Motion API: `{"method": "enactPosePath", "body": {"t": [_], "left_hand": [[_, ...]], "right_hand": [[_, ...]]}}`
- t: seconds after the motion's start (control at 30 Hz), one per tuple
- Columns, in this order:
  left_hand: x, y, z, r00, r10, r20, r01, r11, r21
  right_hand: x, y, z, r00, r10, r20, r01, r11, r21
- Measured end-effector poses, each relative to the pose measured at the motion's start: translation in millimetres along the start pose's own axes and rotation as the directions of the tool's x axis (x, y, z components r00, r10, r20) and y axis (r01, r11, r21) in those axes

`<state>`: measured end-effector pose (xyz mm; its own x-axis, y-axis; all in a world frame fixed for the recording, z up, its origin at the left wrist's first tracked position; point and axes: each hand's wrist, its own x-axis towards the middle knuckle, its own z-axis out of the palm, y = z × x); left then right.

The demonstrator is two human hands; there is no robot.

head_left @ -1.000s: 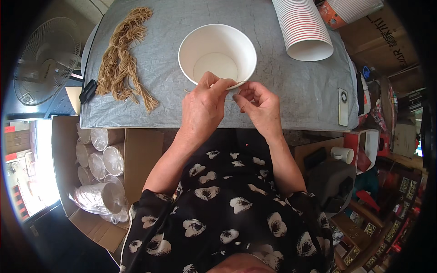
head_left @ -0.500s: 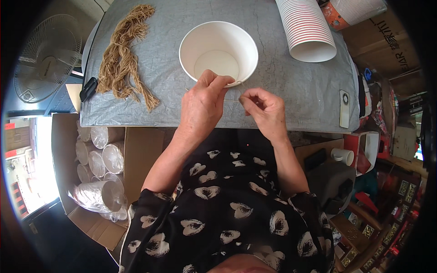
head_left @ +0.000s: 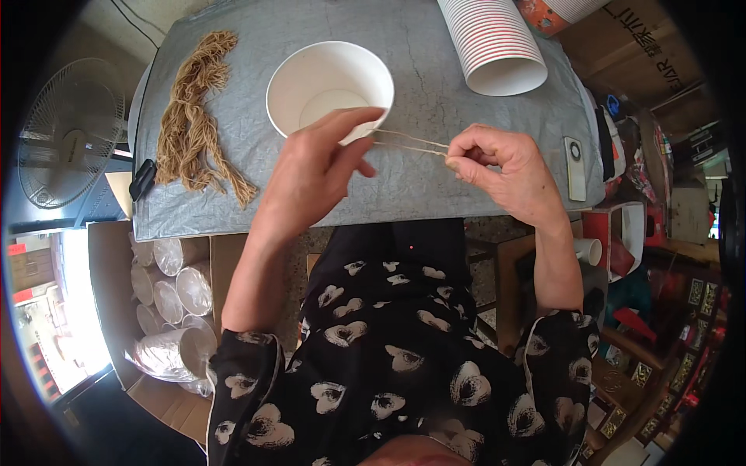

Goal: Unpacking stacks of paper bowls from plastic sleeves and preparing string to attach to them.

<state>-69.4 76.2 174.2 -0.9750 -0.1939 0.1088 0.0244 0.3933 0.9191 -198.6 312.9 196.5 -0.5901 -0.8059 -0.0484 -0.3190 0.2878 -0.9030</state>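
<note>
A white paper bucket [head_left: 311, 78] stands on the grey-covered table [head_left: 435, 186], its mouth toward me. Two strands of tan twine [head_left: 416, 148] run to the right from the near right side of its rim. Their far ends are pinched between the thumb and fingers of my right hand [head_left: 505, 171]. My left hand [head_left: 315, 167] hovers at the near rim with its fingers stretched and apart, partly covering the bucket; nothing shows in its grasp. A loose bundle of the same twine [head_left: 186, 128] lies at the left.
Nested paper buckets [head_left: 497, 43] lie at the back right. A black object [head_left: 143, 180] sits at the left edge, a flat white object [head_left: 576, 167] at the right. Below left, a cardboard box [head_left: 109, 287] holds plastic-wrapped cups [head_left: 175, 303]. A fan [head_left: 74, 147] stands far left.
My right hand has drawn away to the right, pulling the twine out into two long strands. The fingers of my left hand have come off the rim and spread. The view has shifted slightly.
</note>
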Motion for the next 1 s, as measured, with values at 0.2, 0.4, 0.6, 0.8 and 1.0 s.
{"method": "enactPosePath", "body": {"t": [0.2, 0.4, 0.6, 0.8, 1.0], "left_hand": [[41, 1, 12, 0.913, 0.022, 0.408, 0.031, 0.992, -0.124], [45, 0, 10, 0.840, -0.062, 0.540, 0.189, 0.965, -0.183], [40, 2, 21, 0.897, -0.080, 0.434, 0.174, 0.968, -0.181], [37, -1, 26, 0.928, -0.079, 0.364, 0.125, 0.987, -0.105], [36, -8, 18, 0.948, -0.104, 0.302, 0.158, 0.975, -0.159]], "right_hand": [[-2, -5, 4, 0.992, -0.125, -0.001, 0.125, 0.992, -0.003], [-8, 13, 2, 0.993, -0.089, -0.074, 0.092, 0.995, 0.048], [-3, 19, 12, 0.995, -0.090, -0.040, 0.091, 0.995, 0.036], [3, 30, 21, 0.995, -0.067, -0.069, 0.065, 0.997, -0.035], [-17, 72, -5, 0.995, 0.038, -0.091, -0.031, 0.996, 0.084]]}}
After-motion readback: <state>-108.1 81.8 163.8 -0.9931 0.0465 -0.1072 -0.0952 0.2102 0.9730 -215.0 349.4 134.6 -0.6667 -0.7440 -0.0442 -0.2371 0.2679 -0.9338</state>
